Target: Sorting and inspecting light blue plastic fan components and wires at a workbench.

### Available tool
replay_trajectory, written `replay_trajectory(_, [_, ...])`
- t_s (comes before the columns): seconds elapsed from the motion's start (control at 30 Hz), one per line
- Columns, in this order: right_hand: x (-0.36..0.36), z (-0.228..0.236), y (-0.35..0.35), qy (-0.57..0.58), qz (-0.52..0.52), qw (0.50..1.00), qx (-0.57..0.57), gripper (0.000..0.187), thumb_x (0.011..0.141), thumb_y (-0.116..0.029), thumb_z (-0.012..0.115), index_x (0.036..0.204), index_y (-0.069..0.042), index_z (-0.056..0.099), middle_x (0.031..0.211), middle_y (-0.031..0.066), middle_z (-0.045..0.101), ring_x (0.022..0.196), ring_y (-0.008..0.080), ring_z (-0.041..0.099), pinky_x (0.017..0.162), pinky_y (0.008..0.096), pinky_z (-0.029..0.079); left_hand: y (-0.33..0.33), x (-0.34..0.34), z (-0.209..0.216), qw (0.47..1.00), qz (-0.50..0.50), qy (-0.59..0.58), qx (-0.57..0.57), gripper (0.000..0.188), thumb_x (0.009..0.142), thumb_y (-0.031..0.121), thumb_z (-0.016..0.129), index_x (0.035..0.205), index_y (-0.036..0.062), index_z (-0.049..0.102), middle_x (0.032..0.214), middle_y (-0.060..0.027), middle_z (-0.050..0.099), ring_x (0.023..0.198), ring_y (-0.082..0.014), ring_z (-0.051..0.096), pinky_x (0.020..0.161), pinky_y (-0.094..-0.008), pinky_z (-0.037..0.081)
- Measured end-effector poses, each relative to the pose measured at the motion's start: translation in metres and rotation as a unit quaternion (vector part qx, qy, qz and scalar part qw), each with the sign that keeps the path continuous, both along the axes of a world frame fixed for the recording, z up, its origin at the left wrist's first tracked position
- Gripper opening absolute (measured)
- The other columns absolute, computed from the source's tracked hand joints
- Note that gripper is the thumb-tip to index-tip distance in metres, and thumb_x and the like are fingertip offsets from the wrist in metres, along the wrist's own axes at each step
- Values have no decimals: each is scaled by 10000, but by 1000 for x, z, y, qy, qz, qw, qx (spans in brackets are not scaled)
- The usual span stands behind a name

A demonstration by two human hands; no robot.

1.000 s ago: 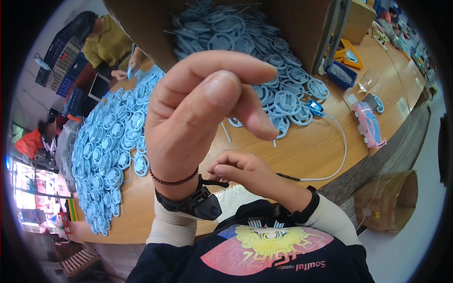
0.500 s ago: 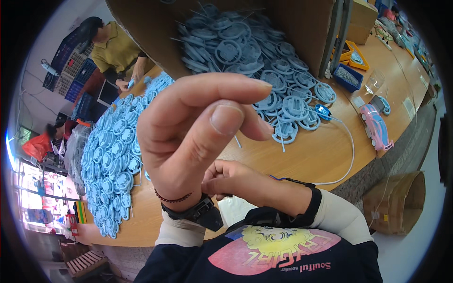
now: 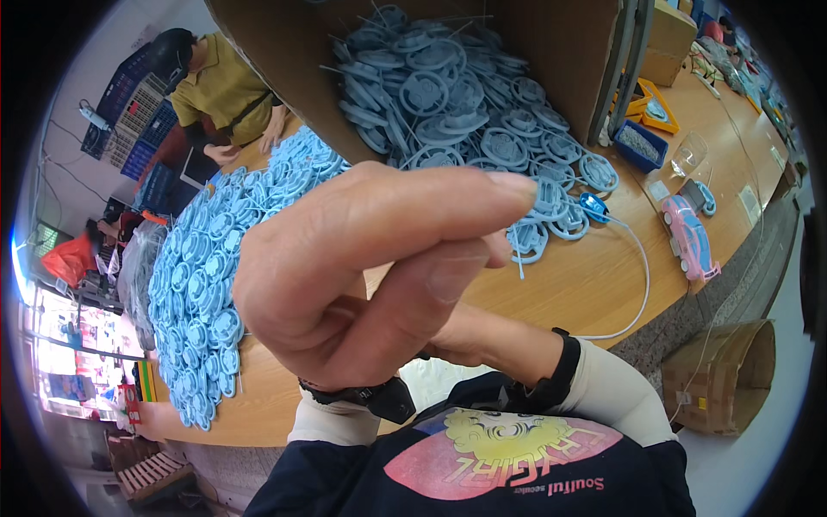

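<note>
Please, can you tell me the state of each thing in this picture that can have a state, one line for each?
left hand: raised near the camera, thumb pressed to fingers; contents cannot be told
right hand: mostly hidden behind the left hand
cardboard box: tipped open, light blue ring parts spilling onto the table
white cable: loose, curved on the table
pink tool: lying flat, untouched

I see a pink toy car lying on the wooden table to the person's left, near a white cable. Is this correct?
Not quite. In the head view the pink toy car lies to the person's right, not left. It does rest on the wooden table, near the white cable.
</note>
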State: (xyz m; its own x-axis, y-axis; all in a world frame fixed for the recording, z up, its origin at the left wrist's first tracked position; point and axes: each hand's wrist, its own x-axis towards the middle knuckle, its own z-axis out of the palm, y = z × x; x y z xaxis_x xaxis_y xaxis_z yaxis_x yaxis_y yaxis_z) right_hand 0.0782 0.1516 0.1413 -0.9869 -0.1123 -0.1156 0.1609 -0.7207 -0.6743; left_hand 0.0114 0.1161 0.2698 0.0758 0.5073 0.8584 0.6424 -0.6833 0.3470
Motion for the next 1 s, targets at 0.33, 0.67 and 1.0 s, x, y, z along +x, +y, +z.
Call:
replay_trajectory(0.33, [4, -3, 4, 55, -40, 997, 26, 233, 839, -156, 584, 1023, -44, 494, 795, 4, 553, 664, 70, 520, 553, 203, 398, 1, 0, -3, 999, -50, 15, -5, 279, 922, 135, 397, 970, -111, 520, 611, -130, 567, 543, -188, 560, 555, -314, 504])
replay_trajectory(0.67, [-8, -11, -2, 99, -39, 993, 59, 141, 855, -173, 538, 925, -55, 506, 772, 2, 538, 629, 79, 512, 561, 209, 421, 4, 6, -7, 995, -95, -11, -4, 245, 918, 101, 406, 980, -108, 517, 613, -136, 580, 521, -176, 558, 524, -293, 499])
replay_trajectory(1.0, [24, -14, 11, 106, -52, 978, 174, 294, 834, -74, 529, 1112, -35, 440, 1003, 49, 508, 900, 116, 547, 710, 247, 464, -11, -20, 2, 980, -191, -21, -58, 285, 941, 164, 381, 1096, -42, 502, 686, -115, 605, 623, -215, 589, 602, -338, 506])
